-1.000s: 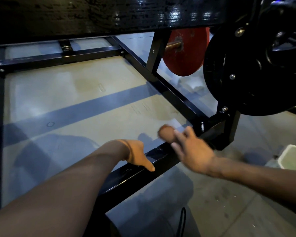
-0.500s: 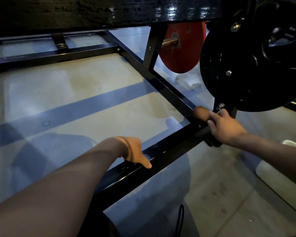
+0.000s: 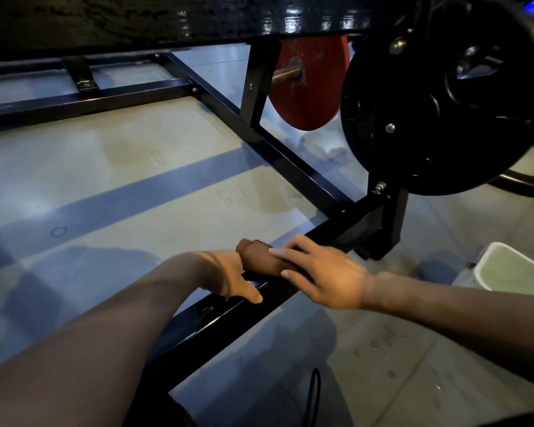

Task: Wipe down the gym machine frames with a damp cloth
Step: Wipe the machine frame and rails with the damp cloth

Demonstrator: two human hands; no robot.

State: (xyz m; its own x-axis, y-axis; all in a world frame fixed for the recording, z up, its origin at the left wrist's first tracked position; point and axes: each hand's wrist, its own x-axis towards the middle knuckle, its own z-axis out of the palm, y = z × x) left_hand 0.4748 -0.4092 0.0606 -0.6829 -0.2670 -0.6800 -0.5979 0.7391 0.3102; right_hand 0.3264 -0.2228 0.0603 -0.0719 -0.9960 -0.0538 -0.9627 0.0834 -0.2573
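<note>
Low on the floor, a black machine frame [image 3: 290, 167] of square tube, its near rail [image 3: 216, 315] running from lower left up toward a corner post at right. Resting on top of that rail, the left hand [image 3: 228, 277], thumb stretched along the tube's upper face, remaining fingers hidden over the far edge (cannot tell how tightly curled). Just to its right and touching it, a brown rolled cloth [image 3: 259, 257] lying on the same rail. Pressed down on the cloth from the right, the right hand [image 3: 327, 277], its fingers [image 3: 285, 252] laid out nearly straight across the roll rather than wrapped round it. Above and to the right, a large black weight plate [image 3: 429, 118] mounted on the frame, and behind it a red plate [image 3: 309, 87] on a metal peg. At the right edge on the floor, a white bucket [image 3: 487, 260] with pale greenish liquid inside, well apart from the hands. Near the bottom of the view, a thin dark cord [image 3: 316, 392] looping over the grey floor [image 3: 105, 186].
</note>
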